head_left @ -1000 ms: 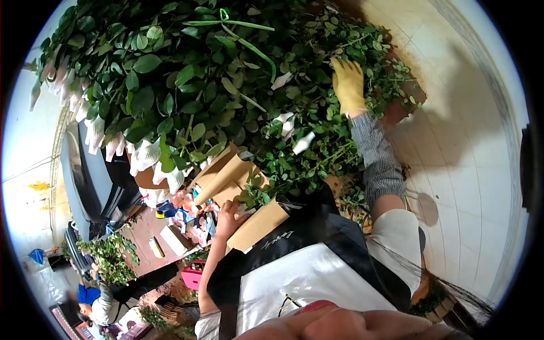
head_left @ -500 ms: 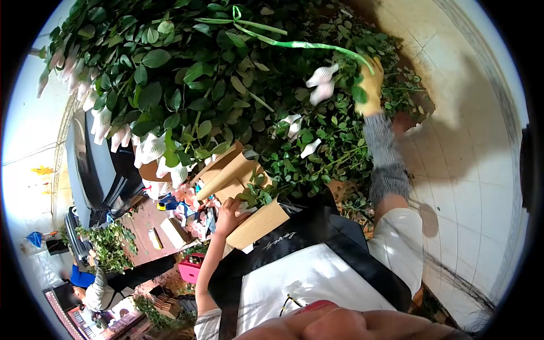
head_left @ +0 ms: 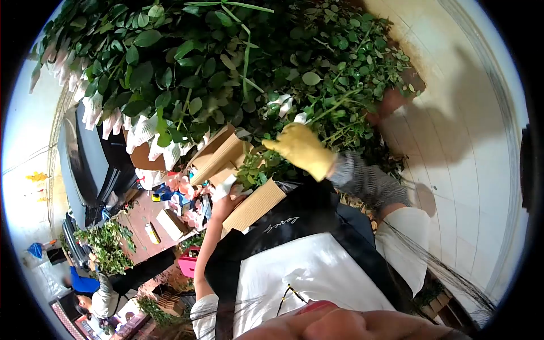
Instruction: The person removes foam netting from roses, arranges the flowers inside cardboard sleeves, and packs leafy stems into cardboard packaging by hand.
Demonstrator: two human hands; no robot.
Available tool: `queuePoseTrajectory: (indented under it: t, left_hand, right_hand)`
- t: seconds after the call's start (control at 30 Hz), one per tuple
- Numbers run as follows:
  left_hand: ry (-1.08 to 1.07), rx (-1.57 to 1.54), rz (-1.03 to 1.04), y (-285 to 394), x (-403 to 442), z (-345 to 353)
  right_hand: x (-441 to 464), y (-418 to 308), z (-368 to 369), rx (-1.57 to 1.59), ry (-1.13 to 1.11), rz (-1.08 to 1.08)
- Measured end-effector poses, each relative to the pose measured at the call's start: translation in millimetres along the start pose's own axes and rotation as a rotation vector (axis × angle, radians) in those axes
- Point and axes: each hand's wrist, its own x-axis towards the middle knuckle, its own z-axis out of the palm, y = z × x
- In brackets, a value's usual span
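Note:
My bare left hand (head_left: 222,207) is closed around a rose with a white-netted bud (head_left: 225,186), beside a piece of corrugated cardboard (head_left: 255,205). Leafy stems (head_left: 252,170) lie between this hand and the heap. My right hand (head_left: 305,152), in a yellow glove, has its fingers curled over the near edge of the large heap of leafy rose stems (head_left: 215,79). What it grips, if anything, is hidden. White-netted buds (head_left: 281,104) lie just beyond the glove. A green tie (head_left: 247,54) rests on the leaves.
More netted buds (head_left: 93,110) hang along the heap's left side. A folded cardboard sheet (head_left: 222,154) stands near my left hand. A pink basket (head_left: 188,262) and a box cutter (head_left: 152,233) are at lower left. Another person (head_left: 102,300) works farther off.
My right hand has come from the heap's far right down towards my body, letting go of the green tie's end. Two netted buds near it no longer show there. A white bud now shows above my left hand.

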Motion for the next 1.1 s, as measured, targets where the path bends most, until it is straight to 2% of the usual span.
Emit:
queuePoseTrajectory:
  t: [0.03,0.1,0.2,0.27,0.3,0.33,0.4,0.43,0.47,0.53,0.6,0.67,0.73,0.8,0.87,0.9,0.97,1.0,1.03,1.1]
  left_hand:
    - [-0.099,0.046,-0.071,14,4,-13]
    - [-0.102,0.109,0.0,11,6,-15]
    - [-0.086,0.198,0.101,10,10,-17]
    - [0.013,0.509,0.255,39,15,-33]
    - [0.003,0.487,0.258,32,18,-28]
    - [0.008,0.488,0.257,22,21,-23]
    - [-0.136,0.38,0.333,5,25,-19]
    - [-0.096,0.437,0.356,9,24,-21]
    - [-0.091,0.435,0.35,12,23,-19]
    - [-0.109,0.452,0.192,17,19,-16]
    - [-0.096,0.484,0.176,14,19,-14]
    - [-0.087,0.439,0.159,16,14,-15]
    - [-0.086,0.449,0.128,19,20,-18]
    - [-0.128,0.49,0.298,22,25,-22]
    - [-0.166,0.549,0.353,15,28,-20]
    - [-0.142,0.538,0.345,20,28,-22]
    - [-0.117,0.53,0.342,22,26,-23]
    - [-0.136,0.468,0.232,21,23,-21]
    - [-0.157,0.405,0.121,19,21,-18]
    - [-0.109,0.336,0.097,18,15,-14]
  right_hand:
    - [-9,-2,35,-0.089,-0.182,0.033]
    - [-26,0,98,-0.213,-0.465,0.054]
    - [-54,16,154,-0.144,-0.421,0.039]
    - [-57,15,145,0.196,-0.261,0.083]
    - [-57,27,138,0.105,-0.462,-0.01]
    - [-38,28,95,0.03,-0.654,-0.12]
    - [-36,45,62,0.61,-0.076,-0.01]
    - [-19,56,20,0.666,-0.19,0.217]
    - [-13,88,10,0.385,-0.12,0.239]
    - [-2,154,-8,-0.189,-0.023,0.348]
    - [-21,210,-4,-0.581,-0.016,0.507]
    - [-46,261,11,-0.626,-0.214,0.6]
    - [-38,271,-8,-0.63,-0.358,0.584]
    - [-15,241,-53,-0.681,0.043,0.568]
    - [-3,208,-82,-0.655,0.622,0.472]
    - [0,198,-92,-0.654,0.621,0.467]
    - [6,180,-108,-0.294,0.473,0.276]
    - [18,162,-112,-0.262,0.484,0.077]
    - [19,139,-108,-0.16,0.374,0.06]
    - [9,111,-74,0.109,0.146,0.134]
